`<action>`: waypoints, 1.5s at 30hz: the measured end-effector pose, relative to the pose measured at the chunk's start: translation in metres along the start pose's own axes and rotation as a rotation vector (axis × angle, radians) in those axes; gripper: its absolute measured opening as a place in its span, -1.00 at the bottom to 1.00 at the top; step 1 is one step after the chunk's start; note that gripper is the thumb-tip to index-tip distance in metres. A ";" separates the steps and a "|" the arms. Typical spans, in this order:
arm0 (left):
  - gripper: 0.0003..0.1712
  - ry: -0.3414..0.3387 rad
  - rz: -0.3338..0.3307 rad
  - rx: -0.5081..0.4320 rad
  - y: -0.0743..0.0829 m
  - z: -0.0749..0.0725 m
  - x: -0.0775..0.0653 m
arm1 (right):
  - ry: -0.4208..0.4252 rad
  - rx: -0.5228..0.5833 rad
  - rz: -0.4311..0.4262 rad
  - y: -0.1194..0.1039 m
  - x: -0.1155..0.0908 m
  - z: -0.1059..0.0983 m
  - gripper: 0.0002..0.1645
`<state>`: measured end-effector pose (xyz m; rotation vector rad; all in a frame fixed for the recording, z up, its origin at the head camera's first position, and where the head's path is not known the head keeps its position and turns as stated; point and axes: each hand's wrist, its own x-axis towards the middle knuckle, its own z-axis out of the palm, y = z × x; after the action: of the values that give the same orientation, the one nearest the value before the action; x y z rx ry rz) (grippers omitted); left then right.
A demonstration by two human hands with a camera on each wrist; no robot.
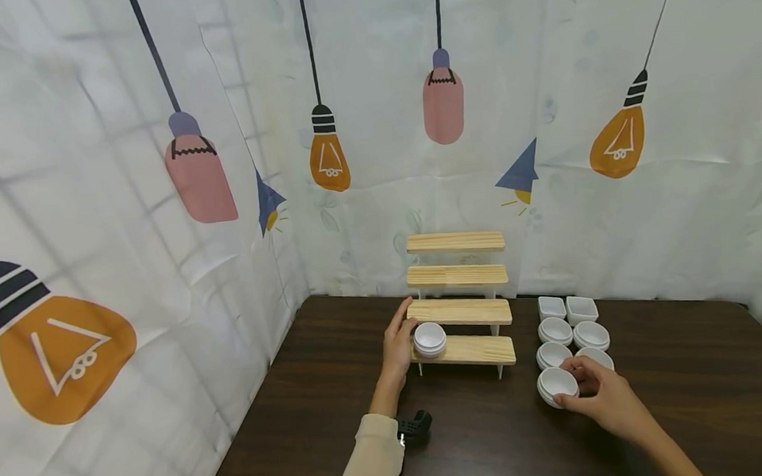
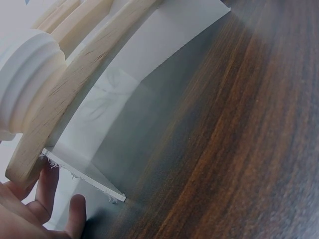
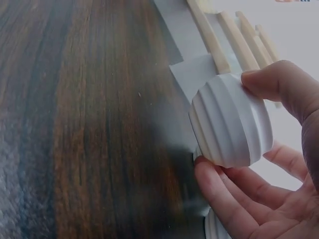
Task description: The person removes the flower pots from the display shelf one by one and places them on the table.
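My right hand (image 1: 601,396) pinches a small white ridged bowl (image 1: 557,384) between thumb and fingers. The right wrist view shows its stepped side (image 3: 232,122), with the thumb at one edge and fingers beneath. At the left end of a wooden stepped stand (image 1: 471,350), my left hand (image 1: 397,347) touches the side with fingers extended upward. Seen from the left wrist, its fingers (image 2: 47,186) lie against the board's end near a white support (image 2: 84,174). Another white bowl (image 1: 430,339) sits on the lowest step, close beside this hand.
Several white round bowls (image 1: 555,330) stand in two columns on the dark wooden table (image 1: 475,438), right of the stand. Two square white dishes (image 1: 581,308) are behind them. A white curtain (image 1: 380,223) with printed lamps hangs at the back and left.
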<state>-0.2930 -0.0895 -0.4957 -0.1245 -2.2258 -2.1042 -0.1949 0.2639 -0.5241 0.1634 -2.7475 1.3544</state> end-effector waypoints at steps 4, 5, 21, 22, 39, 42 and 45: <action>-0.44 0.007 0.002 -0.004 0.001 0.001 0.000 | 0.011 -0.042 0.006 0.002 0.000 -0.001 -0.43; -0.44 0.009 0.002 -0.004 0.001 0.001 -0.001 | 0.012 -0.051 0.001 0.002 0.000 -0.001 -0.43; -0.45 0.024 0.008 -0.004 0.001 0.004 -0.002 | -0.036 -0.137 -0.022 0.006 -0.001 -0.008 -0.39; -0.45 0.025 0.006 0.000 0.002 0.003 -0.002 | -0.046 -0.135 -0.021 0.005 -0.001 -0.008 -0.39; -0.44 0.017 -0.004 0.012 0.002 0.003 -0.003 | -0.130 -0.141 -0.028 0.007 -0.004 -0.016 -0.38; -0.44 0.017 -0.003 0.011 0.002 0.002 -0.003 | -0.123 -0.160 -0.019 0.007 -0.005 -0.017 -0.38; -0.45 0.012 -0.010 0.002 0.002 0.002 -0.003 | -0.125 -0.184 -0.013 0.006 -0.005 -0.018 -0.38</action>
<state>-0.2894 -0.0874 -0.4941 -0.1005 -2.2264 -2.1020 -0.1907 0.2816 -0.5185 0.2616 -2.9491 1.1156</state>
